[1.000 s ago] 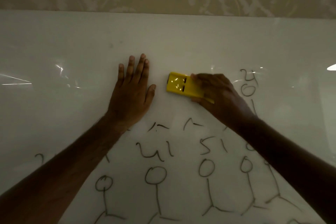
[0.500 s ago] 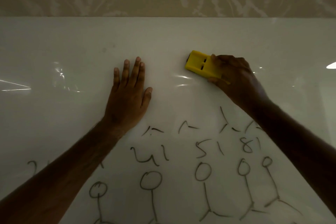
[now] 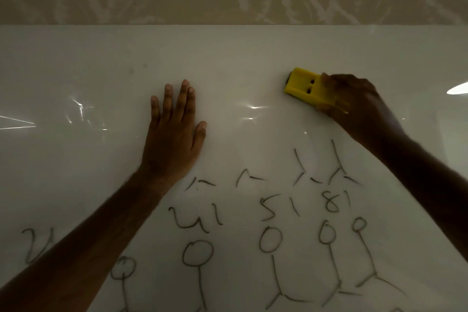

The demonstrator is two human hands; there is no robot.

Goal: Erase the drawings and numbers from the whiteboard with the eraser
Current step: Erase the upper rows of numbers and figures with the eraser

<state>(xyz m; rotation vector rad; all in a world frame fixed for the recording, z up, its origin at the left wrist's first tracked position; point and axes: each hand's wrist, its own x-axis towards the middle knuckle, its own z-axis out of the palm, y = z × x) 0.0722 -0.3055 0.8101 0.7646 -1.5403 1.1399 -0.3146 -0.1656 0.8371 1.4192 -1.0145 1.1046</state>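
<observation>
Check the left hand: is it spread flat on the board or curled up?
Spread flat. The left hand lies palm-down on the whiteboard, fingers extended, thumb out to the side, holding nothing.

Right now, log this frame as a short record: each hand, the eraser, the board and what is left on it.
left hand: flat on the whiteboard, fingers spread, holding nothing
right hand: gripping the eraser
eraser: yellow, pressed to the board, upper right
whiteboard: upper area wiped
remaining marks: stick figures along the bottom, numbers above them, leg fragments below the eraser
task state: unfinished
</observation>
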